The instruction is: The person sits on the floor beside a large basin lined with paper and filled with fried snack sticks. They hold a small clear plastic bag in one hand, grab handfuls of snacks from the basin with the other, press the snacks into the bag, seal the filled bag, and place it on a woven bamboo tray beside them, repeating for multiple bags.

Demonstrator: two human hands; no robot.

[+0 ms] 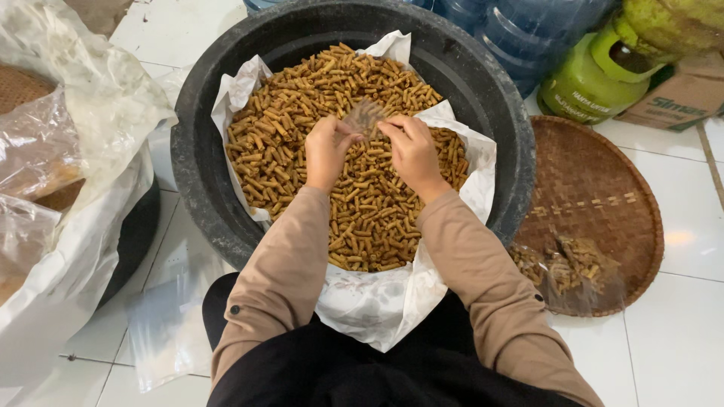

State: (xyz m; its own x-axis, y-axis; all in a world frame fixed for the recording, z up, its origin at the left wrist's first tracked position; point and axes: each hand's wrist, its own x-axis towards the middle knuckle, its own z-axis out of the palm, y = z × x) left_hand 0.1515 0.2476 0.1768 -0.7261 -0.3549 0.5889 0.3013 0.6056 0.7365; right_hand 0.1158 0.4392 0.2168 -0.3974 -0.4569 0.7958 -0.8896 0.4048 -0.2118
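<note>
Head view only: big black tub (483, 98) on the tiled floor (679, 316), lined w/ white paper (377, 301), heaped w/ short golden-brown snack sticks (362, 211). Both hands over the middle of the heap. Left hand (326, 151) and right hand (411, 151) each pinch an edge of a small clear plastic bag (366, 117), fingers narrow, closed on the film; bag sits just above the sticks, looks like a few sticks inside, hard to tell thru the film. To the right, woven round tray (596, 196) flat on the floor w/ a filled clear bag (573, 271) on its near edge. Green gas cylinder (584, 83) and blue water jugs (528, 26) behind the tub. Left side: second container w/ plastic sheeting (68, 151); loose clear bags (166, 324) on the floor by the knee. Risks, imo: film is thin and slick, pinch slips → bag mouth collapses, sticks drop back. Brittle sticks, hard squeeze → breakage. Paper liner overhangs near the lap, sleeve snag could drag it and spill.
</note>
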